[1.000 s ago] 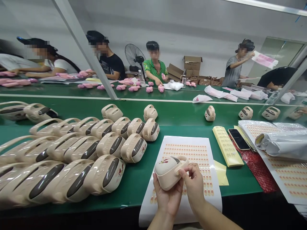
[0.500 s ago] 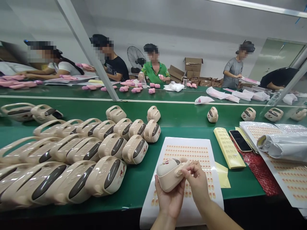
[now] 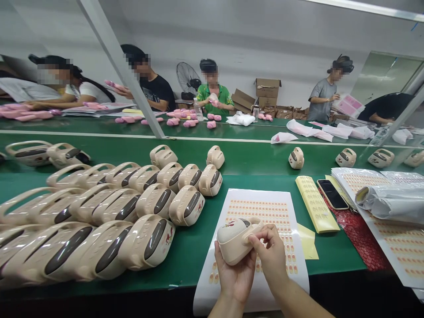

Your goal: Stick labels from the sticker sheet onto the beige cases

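Observation:
My left hand [image 3: 236, 279] cups a beige plastic device with a carry handle [image 3: 234, 245] from below, fingers wrapped round it. Its pale rounded end with a small red print is tilted up to the left. At its right side, my right hand [image 3: 270, 247] is closed, thumb and forefinger pressed at the round handle joint; anything small under these fingertips is hidden. Beneath both hands lies a white sheet of orange oval stickers [image 3: 256, 206]. Rows of similar beige devices with dark windows [image 3: 149, 243] stand to the left.
Beyond the bench runs a green belt [image 3: 255, 154] carrying spaced beige devices [image 3: 296, 158]. At right lie a yellow label strip [image 3: 316, 205], a phone [image 3: 332, 194], red bubble wrap [image 3: 359, 240] and more sticker sheets [image 3: 394, 247]. Co-workers sit across, by pink items [image 3: 190, 123].
The devices on the belt have shifted slightly to the right. My hands and the held device have barely moved. Across the belt, a co-worker in grey has tilted up a pink-and-white sheet.

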Tool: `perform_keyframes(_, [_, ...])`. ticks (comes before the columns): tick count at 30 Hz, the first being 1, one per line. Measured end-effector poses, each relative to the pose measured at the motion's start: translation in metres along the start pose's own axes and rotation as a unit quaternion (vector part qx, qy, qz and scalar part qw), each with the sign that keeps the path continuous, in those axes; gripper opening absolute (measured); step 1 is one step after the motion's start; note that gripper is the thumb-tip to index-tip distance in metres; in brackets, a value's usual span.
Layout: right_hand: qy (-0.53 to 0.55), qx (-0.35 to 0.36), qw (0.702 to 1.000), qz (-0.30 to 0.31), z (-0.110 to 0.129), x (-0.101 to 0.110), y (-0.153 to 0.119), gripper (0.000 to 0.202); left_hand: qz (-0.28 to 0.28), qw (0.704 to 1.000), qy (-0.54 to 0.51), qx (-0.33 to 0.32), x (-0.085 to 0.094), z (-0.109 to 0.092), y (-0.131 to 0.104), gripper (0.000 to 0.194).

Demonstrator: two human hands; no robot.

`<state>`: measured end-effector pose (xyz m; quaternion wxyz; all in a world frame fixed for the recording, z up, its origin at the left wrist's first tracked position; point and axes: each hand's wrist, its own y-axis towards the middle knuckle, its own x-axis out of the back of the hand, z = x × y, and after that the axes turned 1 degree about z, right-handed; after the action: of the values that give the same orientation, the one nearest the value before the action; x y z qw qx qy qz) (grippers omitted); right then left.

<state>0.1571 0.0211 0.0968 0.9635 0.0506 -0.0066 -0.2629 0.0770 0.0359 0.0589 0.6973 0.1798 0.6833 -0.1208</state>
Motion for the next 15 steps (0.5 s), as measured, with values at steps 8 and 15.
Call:
perform_keyframes(8, [-0.021, 0.034, 0.999, -0.006, -0.001, -0.004, -0.003, 0.017, 0.023, 1.0, -0.003, -0.001, 0.001, 0.0, 0.0, 0.035])
perform_keyframes(15, [-0.079, -0.003, 0.997, 0.013, -0.022, 0.01, 0.01, 0.024, -0.015, 0.999, 0.028, 0.003, -0.001, 0.0, -0.005, 0.032])
